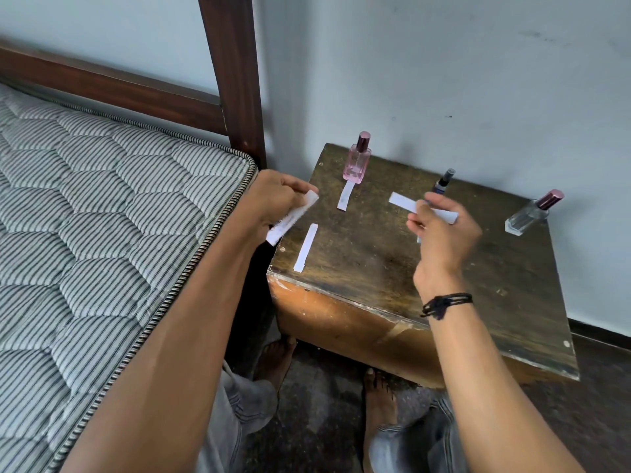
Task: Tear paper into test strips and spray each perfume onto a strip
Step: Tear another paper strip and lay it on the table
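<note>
Forearms come in from the bottom edge, a black bracelet (444, 303) on the right wrist. Right hand (444, 233) hovers above the table (375, 285); thumb and fingertips (433, 200) pinch a torn strip (401, 201) near its middle, both ends free. Left hand (276, 196) is at the table's left edge, fingers curled around the leftover paper (290, 220); blur, so I cannot say if it is folded or crumpled. Flat on the tabletop: first strip (345, 199), one end touching the foot of the pink bottle (357, 162); second strip (306, 247) near the front-left corner, apart from any bottle. Dark spray bottle (444, 182) and clear bottle (529, 215) stand toward the back, no strip lying by either. Judgement: tearing is nearly complete, three strips for three perfumes. Caps sit on pink and clear, no wet marks discernible, so spraying is probably all outstanding.
</note>
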`<state>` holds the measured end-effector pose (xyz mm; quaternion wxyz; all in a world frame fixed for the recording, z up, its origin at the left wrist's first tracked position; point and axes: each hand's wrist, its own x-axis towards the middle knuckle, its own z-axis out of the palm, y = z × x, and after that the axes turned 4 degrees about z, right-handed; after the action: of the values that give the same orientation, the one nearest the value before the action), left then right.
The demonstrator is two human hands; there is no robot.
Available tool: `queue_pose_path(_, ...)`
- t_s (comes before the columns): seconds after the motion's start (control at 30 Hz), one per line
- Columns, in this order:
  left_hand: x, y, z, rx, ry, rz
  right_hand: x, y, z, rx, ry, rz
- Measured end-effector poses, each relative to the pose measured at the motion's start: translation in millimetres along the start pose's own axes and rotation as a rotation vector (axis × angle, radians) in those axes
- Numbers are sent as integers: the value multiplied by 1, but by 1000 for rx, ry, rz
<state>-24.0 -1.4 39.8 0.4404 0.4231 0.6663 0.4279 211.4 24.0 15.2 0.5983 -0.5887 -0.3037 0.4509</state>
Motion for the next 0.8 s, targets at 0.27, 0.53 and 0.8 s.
queue_pose_path(0.27,-2,-3,23,12,-66,-4,-5,5,-1,-145,-164,70)
queue_pose_path(0.53,2,-9,24,128,-44,19,-4,9,-6,-416,-287,9)
queue_pose_path(0.8,5,-9,20,410,-52,52,0,9,-9,-562,-299,-8)
